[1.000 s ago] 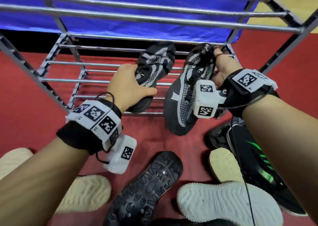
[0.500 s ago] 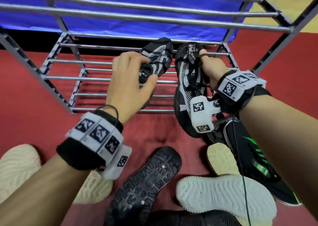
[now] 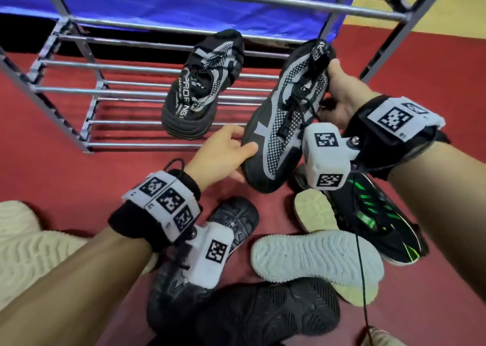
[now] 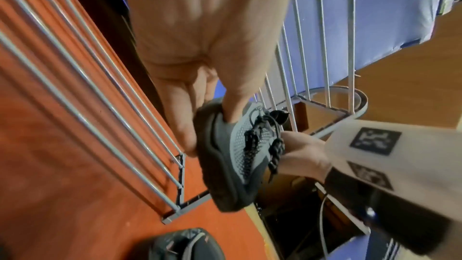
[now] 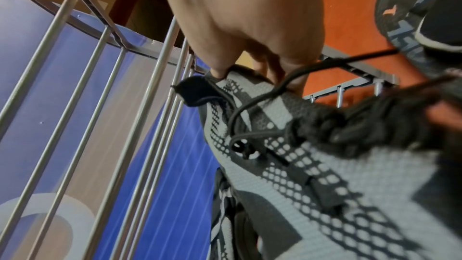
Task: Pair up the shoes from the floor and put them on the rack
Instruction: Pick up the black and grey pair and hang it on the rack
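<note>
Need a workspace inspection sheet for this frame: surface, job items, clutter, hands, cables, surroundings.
Surface: red floor, partly covered with loose shoes.
Job's things: one black-and-grey knit shoe sits on the metal rack, bottom shelf; its mate is held in the air just right of it.
Clutter: cream soles, black sole, white sole, black-and-green trainer, black shoe, all on the floor.
Grippers: right hand grips the mate at the heel end; left hand holds its toe.
Cables: thin black cable hangs from the right wrist.
Surroundings: blue sheet behind the rack; yellow floor at the far right.
</note>
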